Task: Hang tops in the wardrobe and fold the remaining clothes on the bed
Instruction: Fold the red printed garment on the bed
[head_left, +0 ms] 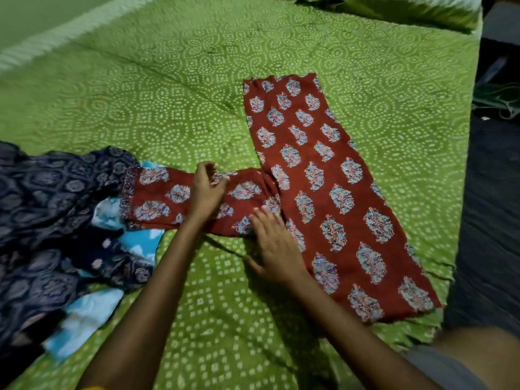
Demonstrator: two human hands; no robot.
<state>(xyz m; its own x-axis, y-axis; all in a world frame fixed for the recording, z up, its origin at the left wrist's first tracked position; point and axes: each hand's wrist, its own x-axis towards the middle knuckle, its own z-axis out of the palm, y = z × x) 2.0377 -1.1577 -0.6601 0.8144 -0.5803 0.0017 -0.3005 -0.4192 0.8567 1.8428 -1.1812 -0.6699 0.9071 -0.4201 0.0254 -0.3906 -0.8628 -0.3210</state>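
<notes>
Both hands are working the red top [323, 192] lying flat on the bed [168, 94]: left hand [206, 190] is pinching the sleeve to fold it in, right hand [274, 246] is pressing spread fingers beside the crease, probably anchoring it.

Both forearms [135, 305] are seen bare to the hands [206, 190], no sleeves being worn; a yellow scrap [94, 387] is glimpsed at the bottom edge.

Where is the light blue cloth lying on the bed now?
In the head view, the light blue cloth lies at the left on the green bedspread, mostly under the dark blue patterned garment.
</notes>
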